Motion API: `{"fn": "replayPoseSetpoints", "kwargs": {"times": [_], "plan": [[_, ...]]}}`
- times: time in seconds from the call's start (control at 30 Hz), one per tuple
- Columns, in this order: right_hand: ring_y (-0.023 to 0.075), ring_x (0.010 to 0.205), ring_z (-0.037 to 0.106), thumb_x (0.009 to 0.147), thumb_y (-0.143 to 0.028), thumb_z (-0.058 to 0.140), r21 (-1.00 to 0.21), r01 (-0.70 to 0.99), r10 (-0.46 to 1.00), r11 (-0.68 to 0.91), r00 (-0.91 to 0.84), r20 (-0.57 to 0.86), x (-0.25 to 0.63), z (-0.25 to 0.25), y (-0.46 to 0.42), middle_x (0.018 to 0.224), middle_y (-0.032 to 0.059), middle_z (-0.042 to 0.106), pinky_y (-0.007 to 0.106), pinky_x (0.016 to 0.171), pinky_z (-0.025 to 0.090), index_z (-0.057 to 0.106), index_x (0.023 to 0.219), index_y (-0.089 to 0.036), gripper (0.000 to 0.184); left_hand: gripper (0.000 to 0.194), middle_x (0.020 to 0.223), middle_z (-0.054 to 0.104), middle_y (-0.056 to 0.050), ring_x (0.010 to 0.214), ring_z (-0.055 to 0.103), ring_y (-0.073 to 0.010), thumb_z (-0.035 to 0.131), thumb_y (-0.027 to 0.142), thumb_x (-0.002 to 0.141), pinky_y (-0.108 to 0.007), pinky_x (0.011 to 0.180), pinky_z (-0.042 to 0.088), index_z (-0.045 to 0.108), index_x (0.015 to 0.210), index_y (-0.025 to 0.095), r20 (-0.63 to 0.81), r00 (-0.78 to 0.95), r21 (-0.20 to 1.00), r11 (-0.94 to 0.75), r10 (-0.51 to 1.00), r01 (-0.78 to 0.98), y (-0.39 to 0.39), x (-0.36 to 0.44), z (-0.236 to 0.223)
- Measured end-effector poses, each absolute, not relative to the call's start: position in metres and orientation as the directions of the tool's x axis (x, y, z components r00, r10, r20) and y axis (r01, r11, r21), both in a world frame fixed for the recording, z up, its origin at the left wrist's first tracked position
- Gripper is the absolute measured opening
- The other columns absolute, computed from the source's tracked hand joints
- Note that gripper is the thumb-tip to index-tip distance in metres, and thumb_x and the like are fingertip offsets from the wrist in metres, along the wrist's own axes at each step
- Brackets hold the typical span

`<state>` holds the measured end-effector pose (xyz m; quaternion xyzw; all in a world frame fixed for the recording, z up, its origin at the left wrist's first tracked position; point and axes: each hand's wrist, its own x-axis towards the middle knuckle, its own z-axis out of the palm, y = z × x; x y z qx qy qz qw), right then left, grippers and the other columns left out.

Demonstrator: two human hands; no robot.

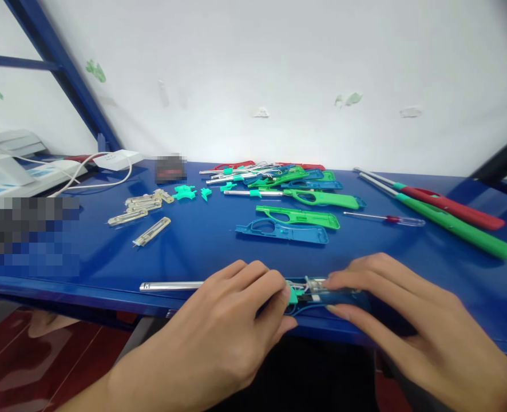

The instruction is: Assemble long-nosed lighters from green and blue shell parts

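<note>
An opened utility lighter lies at the table's front edge, its metal tube [171,286] pointing left and its blue half shell [343,297] showing between my hands. My left hand [232,320] is closed around its middle, fingertips at a teal trigger piece [295,294]. My right hand [408,309] pinches the clear fuel tank [316,285] in the handle end, thumb along the shell's near side. Thin wires run between trigger and tank. Beyond my hands lie a blue half shell [296,233] and a green half shell [313,218].
Clear fuel tanks [153,230] and teal triggers [185,192] lie at left centre. Behind is a pile of lighter parts [274,174]. To the right are a screwdriver [391,219], a red lighter [455,207] and a green lighter [459,226]. A white cable [127,171] crosses the left.
</note>
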<state>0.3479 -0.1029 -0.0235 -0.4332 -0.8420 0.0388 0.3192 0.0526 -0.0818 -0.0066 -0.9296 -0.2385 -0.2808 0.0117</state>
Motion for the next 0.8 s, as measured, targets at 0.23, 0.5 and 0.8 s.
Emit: {"fn": "replayPoseSetpoints", "kwargs": {"times": [0.23,0.5,0.8], "plan": [[0.02,0.098,0.085,0.114,-0.046,0.073,-0.349,0.709,0.755,0.613,-0.396,0.523,0.3473,-0.0229,-0.1041,0.114,-0.0009,0.086,0.029,0.086,0.068,0.081,0.128,-0.039,0.017,0.024,0.107,0.075,-0.007,0.09,0.069,-0.0224,0.055,0.015,0.121,-0.04,0.08,0.061,0.077,0.11,0.011,0.524,0.741,0.094,-0.893,0.42,0.439,-0.0764,0.0526,-0.0113],[0.0216,0.095,0.085,0.113,-0.047,0.074,-0.361,0.718,0.764,0.595,-0.365,0.532,0.3445,-0.0218,-0.1021,0.111,-0.0006,0.087,0.031,0.083,0.069,0.084,0.122,-0.038,0.016,0.022,0.111,0.076,-0.009,0.095,0.071,-0.0241,0.057,0.014,0.12,-0.041,0.083,0.063,0.078,0.116,0.01,0.553,0.73,0.083,-0.899,0.401,0.43,-0.0739,0.0514,-0.0129],[0.0228,0.098,0.087,0.113,-0.045,0.073,-0.341,0.715,0.743,0.611,-0.369,0.558,0.3449,-0.0233,-0.1008,0.115,0.003,0.088,0.033,0.086,0.072,0.088,0.125,-0.036,0.02,0.018,0.114,0.076,-0.01,0.099,0.071,-0.0242,0.059,0.013,0.119,-0.041,0.086,0.064,0.077,0.118,0.01,0.559,0.721,0.121,-0.9,0.41,0.418,-0.0732,0.0505,-0.0153]]}}
